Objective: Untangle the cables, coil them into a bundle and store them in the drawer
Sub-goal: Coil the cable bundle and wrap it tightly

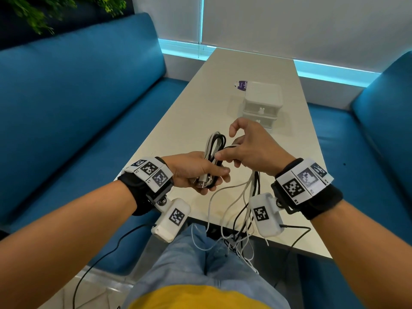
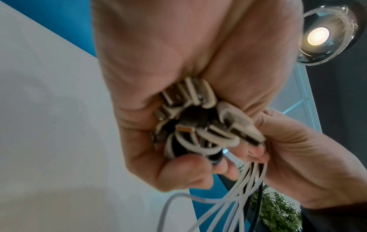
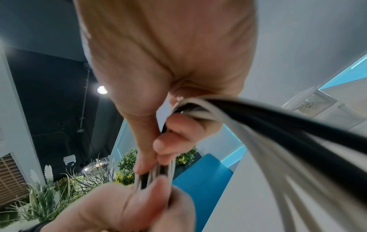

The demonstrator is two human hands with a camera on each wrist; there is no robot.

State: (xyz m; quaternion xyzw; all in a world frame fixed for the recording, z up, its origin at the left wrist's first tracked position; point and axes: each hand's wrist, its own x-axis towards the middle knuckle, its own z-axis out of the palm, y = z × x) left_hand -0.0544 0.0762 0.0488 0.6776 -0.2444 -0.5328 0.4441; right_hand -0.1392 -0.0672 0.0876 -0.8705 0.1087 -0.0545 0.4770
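Head view hides the plugs – left wrist shows them – left hand (image 1: 196, 172) gripping cables (image 1: 215, 144), right hand (image 1: 252, 148) pinching strands.

Long white table (image 1: 196, 112) w/ small white drawer unit (image 1: 262, 103) + purple packet (image 1: 242, 85) behind it.

Left hand (image 2: 178, 97) grips coiled white and black cables (image 2: 200, 125); right hand (image 2: 309, 158) touches the trailing strands.

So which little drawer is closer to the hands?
The bottom drawer. It sits under the top drawer in the white box, and the right hand partly covers its front. Both look closed.
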